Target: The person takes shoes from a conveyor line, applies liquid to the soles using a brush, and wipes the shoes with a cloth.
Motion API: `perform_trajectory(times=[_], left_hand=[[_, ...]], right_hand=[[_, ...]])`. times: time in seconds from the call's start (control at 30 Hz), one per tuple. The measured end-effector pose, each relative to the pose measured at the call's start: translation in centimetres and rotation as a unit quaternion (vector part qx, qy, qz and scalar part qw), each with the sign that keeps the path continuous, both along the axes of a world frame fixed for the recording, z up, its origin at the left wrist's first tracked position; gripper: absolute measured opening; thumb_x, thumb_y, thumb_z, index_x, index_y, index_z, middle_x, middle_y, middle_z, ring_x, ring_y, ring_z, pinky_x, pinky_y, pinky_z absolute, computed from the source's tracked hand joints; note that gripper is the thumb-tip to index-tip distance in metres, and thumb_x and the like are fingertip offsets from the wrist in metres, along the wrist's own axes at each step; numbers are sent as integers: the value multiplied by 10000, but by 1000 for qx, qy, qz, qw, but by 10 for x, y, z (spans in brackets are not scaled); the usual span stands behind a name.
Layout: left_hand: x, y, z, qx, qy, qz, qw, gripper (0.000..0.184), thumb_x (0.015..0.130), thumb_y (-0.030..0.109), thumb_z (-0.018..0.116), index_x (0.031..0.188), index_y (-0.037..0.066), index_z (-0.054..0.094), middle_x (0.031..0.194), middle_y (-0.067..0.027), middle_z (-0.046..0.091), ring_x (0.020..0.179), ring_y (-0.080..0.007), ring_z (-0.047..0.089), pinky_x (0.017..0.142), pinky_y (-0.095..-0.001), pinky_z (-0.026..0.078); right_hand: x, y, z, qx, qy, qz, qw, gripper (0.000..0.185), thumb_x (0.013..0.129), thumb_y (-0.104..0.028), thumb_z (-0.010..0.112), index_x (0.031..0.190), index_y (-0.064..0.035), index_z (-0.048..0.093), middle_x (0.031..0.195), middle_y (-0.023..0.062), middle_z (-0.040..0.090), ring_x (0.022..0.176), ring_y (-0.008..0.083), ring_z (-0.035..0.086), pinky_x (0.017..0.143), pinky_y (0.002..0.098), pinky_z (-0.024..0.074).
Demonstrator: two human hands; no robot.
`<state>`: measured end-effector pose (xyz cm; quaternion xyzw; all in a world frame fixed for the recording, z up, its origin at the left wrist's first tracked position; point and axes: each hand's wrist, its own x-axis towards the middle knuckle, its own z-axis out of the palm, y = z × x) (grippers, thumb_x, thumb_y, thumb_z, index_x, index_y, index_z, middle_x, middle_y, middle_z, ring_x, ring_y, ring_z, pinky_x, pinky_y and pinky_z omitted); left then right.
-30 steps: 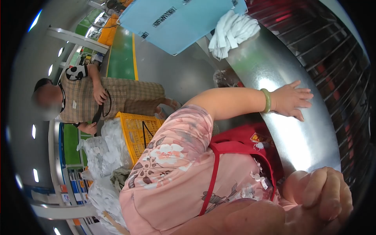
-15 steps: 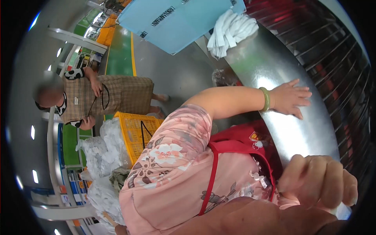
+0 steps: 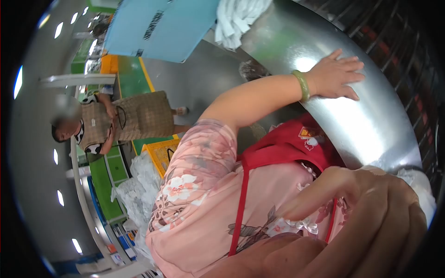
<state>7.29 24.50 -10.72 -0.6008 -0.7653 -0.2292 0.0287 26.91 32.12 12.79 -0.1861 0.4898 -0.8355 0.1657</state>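
The view is turned sideways. My left hand (image 3: 340,76), with a green bangle (image 3: 301,85) at its wrist, lies spread with the palm down on a shiny metal surface (image 3: 371,125). Nothing shows in its fingers. Very close to the camera, my right hand (image 3: 371,208) fills the lower right. Its fingers are bent and run out of the frame; whatever they grip is hidden. Between the two hands I see a red apron (image 3: 287,143) over a pink floral top (image 3: 204,199).
White cloth strips (image 3: 238,21) hang over the metal's far end beside a blue printed panel (image 3: 162,30). Dark wire racking (image 3: 394,51) borders the metal. A person (image 3: 125,116) stands beyond a yellow crate (image 3: 160,155) and clear plastic bags (image 3: 139,185). Whitish plastic (image 3: 419,190) lies near my right hand.
The camera view has shifted. My right hand has come closer to the camera, its curled fingers now reaching further across the lower frame. My left hand stays flat on the metal.
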Motion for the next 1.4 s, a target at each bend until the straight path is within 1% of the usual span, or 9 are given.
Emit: perform_trajectory(times=[0.23,0.47,0.67,0.87,1.0,1.1,1.2,1.23,1.4], left_hand=[[-1,-2,-5,29,-6,1,1000,604,829,607,607,1248,173,618,1418,-90,503,1369,-270,412,1153,-525,220],[1,-1,-1,17,-7,4,1000,611,830,608,602,1261,174,609,1430,-104,485,1387,-276,385,1164,-529,205],[1,-1,2,13,-9,-7,1000,607,845,589,597,1258,144,597,1433,-133,477,1385,-290,383,1155,-533,211],[1,0,-1,19,-16,-11,1000,613,845,577,607,1269,135,596,1434,-140,476,1390,-297,373,1151,-538,205],[-1,-3,-1,20,-19,-16,999,608,853,567,606,1274,127,592,1444,-144,466,1397,-307,360,1152,-541,194],[1,-2,6,11,-25,-22,999,610,855,563,607,1275,121,588,1457,-141,451,1409,-300,341,1157,-537,181],[0,-2,5,9,-30,-19,999,607,857,560,607,1277,121,587,1466,-140,441,1416,-296,330,1160,-535,177],[0,-2,5,6,-34,-19,999,607,860,558,606,1280,121,585,1468,-141,439,1417,-296,328,1161,-535,177],[-2,-5,4,4,-26,-14,1000,611,864,554,603,1293,120,577,1473,-145,432,1420,-298,323,1162,-539,175]], right_hand=[[-1,11,2,-22,15,-30,999,183,956,-202,593,1109,-180,691,1075,47,675,916,199,601,774,290,487],[-5,20,-4,-110,67,-64,990,179,960,-204,587,1108,-172,683,1064,51,676,896,201,608,762,294,492],[-16,23,-11,-211,153,-55,964,176,964,-206,581,1107,-166,675,1056,55,677,879,202,615,752,297,497],[-37,21,-25,-271,303,29,913,170,971,-206,567,1110,-152,647,1020,58,680,847,207,632,725,304,508],[-36,10,-33,-262,321,-133,900,56,891,-95,645,931,-118,677,955,49,699,642,183,641,611,220,461],[17,-27,-17,-224,177,-347,893,99,893,-99,641,989,-89,662,939,59,687,634,183,648,611,257,490],[34,-40,-10,-192,85,-366,907,220,951,-206,584,1128,-76,604,922,94,656,725,222,640,641,344,530],[35,-45,-8,-199,77,-352,911,224,952,-206,582,1133,-76,601,924,94,656,738,224,639,654,342,526],[18,-53,-21,-280,143,-270,910,239,958,-206,571,1157,-74,584,935,93,655,801,232,635,717,332,509]])
